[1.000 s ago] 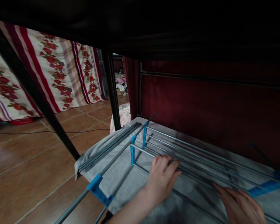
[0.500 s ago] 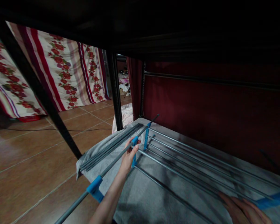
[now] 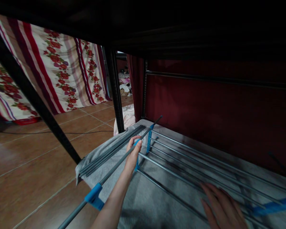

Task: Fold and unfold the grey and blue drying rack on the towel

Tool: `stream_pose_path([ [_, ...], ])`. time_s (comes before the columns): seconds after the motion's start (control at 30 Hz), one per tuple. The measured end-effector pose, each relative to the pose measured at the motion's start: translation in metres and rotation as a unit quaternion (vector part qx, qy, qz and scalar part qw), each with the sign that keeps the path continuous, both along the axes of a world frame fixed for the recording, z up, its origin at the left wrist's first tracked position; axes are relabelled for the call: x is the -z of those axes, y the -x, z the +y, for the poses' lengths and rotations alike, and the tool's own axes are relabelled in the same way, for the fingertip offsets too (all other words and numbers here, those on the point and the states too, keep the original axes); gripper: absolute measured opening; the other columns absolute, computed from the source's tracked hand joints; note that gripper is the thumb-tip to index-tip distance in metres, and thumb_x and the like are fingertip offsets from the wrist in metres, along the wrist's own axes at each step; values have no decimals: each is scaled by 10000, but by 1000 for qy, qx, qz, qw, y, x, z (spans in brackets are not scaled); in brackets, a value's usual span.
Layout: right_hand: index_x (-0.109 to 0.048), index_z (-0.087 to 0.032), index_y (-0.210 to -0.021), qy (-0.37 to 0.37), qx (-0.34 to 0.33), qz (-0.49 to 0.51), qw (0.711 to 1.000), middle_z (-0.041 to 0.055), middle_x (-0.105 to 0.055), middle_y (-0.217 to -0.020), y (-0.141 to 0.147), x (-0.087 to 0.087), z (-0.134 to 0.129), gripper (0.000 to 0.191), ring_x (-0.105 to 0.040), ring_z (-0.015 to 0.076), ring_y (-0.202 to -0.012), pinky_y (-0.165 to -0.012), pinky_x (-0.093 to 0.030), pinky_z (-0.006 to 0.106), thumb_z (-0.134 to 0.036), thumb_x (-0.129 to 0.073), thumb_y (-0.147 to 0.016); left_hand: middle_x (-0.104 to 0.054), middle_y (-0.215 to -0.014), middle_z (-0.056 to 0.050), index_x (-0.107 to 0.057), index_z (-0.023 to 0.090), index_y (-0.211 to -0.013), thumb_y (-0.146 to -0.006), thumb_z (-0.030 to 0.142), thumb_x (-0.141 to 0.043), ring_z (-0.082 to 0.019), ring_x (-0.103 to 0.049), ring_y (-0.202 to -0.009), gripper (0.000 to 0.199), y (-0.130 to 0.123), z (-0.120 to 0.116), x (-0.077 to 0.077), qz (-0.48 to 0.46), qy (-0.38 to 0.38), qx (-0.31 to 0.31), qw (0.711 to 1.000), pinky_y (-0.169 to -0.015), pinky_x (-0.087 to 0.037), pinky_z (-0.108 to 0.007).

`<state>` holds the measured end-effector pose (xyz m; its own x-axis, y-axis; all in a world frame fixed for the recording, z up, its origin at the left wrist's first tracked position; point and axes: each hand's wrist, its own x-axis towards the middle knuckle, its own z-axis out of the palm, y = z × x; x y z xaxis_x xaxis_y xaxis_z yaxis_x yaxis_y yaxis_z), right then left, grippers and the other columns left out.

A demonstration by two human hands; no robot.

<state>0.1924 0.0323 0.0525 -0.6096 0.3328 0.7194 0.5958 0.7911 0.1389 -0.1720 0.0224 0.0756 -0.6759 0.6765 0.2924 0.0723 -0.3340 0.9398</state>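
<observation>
Two hands, head view: left hand [image 3: 133, 154] is gripping around the middle blue bracket [image 3: 137, 164], fingers closing over its top where the gray pole [image 3: 116, 166] is running through. Right hand [image 3: 222, 206] is reaching over the rods with fingers stretched out and thumb apart; can't tell if it's touching any.
Rack: one, lying across the gray cloth [image 3: 143, 194] under the dark overhead frame [image 3: 181, 41].
Blue brackets: four I'm seeing, counting the middle one, the near-left one [image 3: 94, 196], the far one [image 3: 149, 141] and the right one [image 3: 274, 206].
Rack rods: two are running off the middle bracket, looks like four off the far one.
Loose rods [image 3: 112, 152]: a bundle is lying at the cloth's left side, packed too tight for me to count.
Black posts: three are showing, one slanting at left, one in the middle, one at the back corner.
Cut off: near pole end, right bracket and right wrist are running out of frame; right fingers are blurring, and left fingertips are partly hiding behind the bracket.
</observation>
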Motion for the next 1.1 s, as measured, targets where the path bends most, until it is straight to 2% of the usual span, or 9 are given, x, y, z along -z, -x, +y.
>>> stream_pose_path([
  [0.1, -511, -238, -1371, 85, 18, -43, 995, 102, -620, -1307, 79, -26, -17, 411, -602, 236, -1132, -923, -477, 381, -280, -409, -975, -482, -676, 38, -628, 229, -1103, -839, 510, -644, -118, -467, -617, 386, -1, 1, -1, -4, 6, -2, 1000, -563, -367, -210],
  [0.2, -486, -217, -1380, 209, 19, -105, 972, 110, -616, -1291, 155, -55, -25, 422, -617, 226, -1084, -936, -488, 373, -177, -366, -977, -487, -671, 37, -628, 223, -1105, -833, 556, -629, -127, -470, -610, 431, 0, 1, -1, -6, 8, -6, 1000, -574, -381, -226],
  [0.27, -451, -200, -1404, 249, 5, -143, 958, 115, -623, -1254, 191, -71, -22, 439, -625, 227, -1072, -908, -506, 362, -151, -347, -980, -489, -667, 37, -628, 217, -1119, -837, 594, -605, -131, -459, -601, 471, 1, 0, -1, -2, 8, 1, 1000, -579, -381, -238],
  [0.37, -452, -208, -1389, 267, -17, -193, 944, 105, -628, -1215, 222, -85, -12, 435, -663, 215, -985, -817, -530, 329, -136, -310, -985, -534, -720, 13, -645, 207, -1112, -858, 632, -552, -149, -483, -659, 504, 5, -2, 0, 17, 4, 10, 1000, -617, -394, -257],
  [0.5, -423, -196, -1414, 267, -42, -223, 937, 116, -647, -1194, 230, -91, -1, 486, -695, 211, -892, -761, -536, 326, -102, -247, -971, -592, -836, -24, -665, 196, -1075, -862, 678, -501, -177, -521, -774, 552, 9, -2, 3, 31, -27, 4, 999, -711, -425, -278],
  [0.7, -340, -231, -1497, 288, -69, -238, 925, 116, -685, -1121, 226, -98, 2, 617, -697, 218, -883, -787, -526, 343, -48, -279, -910, -575, -803, -12, -643, 188, -1118, -815, 736, -512, -165, -516, -715, 640, 8, -2, 6, 6, -37, 30, 999, -676, -435, -277],
  [0.83, -333, -227, -1506, 292, -70, -237, 924, 120, -697, -1108, 227, -100, 4, 622, -698, 227, -909, -800, -514, 345, -61, -295, -908, -620, -859, -30, -660, 190, -1092, -813, 692, -548, -174, -546, -734, 585, 5, -5, 3, 11, -42, 2, 999, -710, -456, -295],
  [1.0, -367, -238, -1466, 288, -72, -232, 926, 104, -724, -1023, 228, -99, 5, 543, -708, 240, -887, -770, -505, 343, -116, -293, -942, -647, -839, -45, -688, 196, -1066, -849, 673, -489, -207, -570, -776, 561, 2, -5, 1, 23, -37, -14, 999, -727, -464, -320],
  [1.1, -422, -242, -1402, 271, -60, -213, 937, 82, -728, -959, 232, -99, 5, 414, -708, 255, -868, -763, -511, 360, -256, -297, -1008, -652, -855, -50, -694, 212, -1074, -866, 687, -445, -218, -578, -807, 575, 2, -4, 1, 38, -32, -20, 999, -748, -468, -331],
])
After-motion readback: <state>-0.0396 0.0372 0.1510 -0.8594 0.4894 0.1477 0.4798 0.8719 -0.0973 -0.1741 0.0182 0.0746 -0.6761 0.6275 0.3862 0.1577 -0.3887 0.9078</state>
